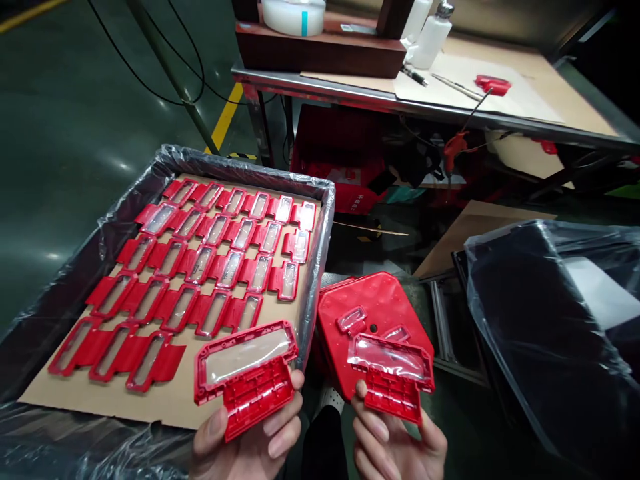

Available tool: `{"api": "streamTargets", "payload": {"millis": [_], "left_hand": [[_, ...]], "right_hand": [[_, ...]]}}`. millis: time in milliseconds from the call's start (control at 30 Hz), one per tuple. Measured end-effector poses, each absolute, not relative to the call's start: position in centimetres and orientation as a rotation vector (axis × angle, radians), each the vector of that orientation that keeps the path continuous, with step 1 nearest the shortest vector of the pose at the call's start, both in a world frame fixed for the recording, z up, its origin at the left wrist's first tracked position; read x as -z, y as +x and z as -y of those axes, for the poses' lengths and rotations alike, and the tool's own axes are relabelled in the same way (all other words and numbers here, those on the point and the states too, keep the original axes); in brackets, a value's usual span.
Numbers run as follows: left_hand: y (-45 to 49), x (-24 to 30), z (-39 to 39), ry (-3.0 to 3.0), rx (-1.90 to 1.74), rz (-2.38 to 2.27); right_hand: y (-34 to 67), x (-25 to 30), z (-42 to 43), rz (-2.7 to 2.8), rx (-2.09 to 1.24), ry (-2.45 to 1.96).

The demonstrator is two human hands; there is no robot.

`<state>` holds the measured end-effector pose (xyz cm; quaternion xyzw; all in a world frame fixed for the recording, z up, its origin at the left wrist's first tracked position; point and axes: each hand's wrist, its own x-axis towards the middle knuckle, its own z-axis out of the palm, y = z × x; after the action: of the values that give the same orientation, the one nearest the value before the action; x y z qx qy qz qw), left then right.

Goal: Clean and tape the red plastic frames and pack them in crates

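My left hand [250, 433] grips a red plastic part with a clear window [257, 397] by its ribbed lower section, between thumb and fingers. A similar red windowed part [393, 397] is pinched in my right hand [395, 443], held in front of a red stool-like surface [370, 300]. Both parts show their ribbed inner side and are tilted. On that red surface lie two small clear-windowed pieces [352, 320]. To the left, a box lined with plastic film [327, 220] holds a cardboard sheet [195, 393] bearing rows of several like red parts [180, 307].
A metal-edged workbench [320, 81] stands ahead, with a white bottle [433, 37], tweezers [457, 87] and a red part [493, 85] on it. Red bins [345, 147] sit below. At right is a film-covered black box [530, 300]. Black cables [150, 87] hang at upper left.
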<state>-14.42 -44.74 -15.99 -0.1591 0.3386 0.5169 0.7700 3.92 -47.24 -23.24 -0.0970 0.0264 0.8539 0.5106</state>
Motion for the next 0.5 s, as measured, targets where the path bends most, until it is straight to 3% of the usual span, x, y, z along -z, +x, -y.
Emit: {"api": "streamTargets", "payload": {"millis": [300,400,500], "left_hand": [[-15.2,17.0,45.3,-0.122,-1.099,-0.947],[-18.2,19.8,44.8,0.396,-0.958,-1.399],[-21.5,23.2,43.5,1.173,-0.580,-1.802]], "right_hand": [[4.3,23.3,47.2,-0.073,-2.058,-0.241],[4.5,23.6,47.3,-0.070,-2.053,-0.264],[4.7,24.1,47.6,-0.064,-2.027,-0.311]]}}
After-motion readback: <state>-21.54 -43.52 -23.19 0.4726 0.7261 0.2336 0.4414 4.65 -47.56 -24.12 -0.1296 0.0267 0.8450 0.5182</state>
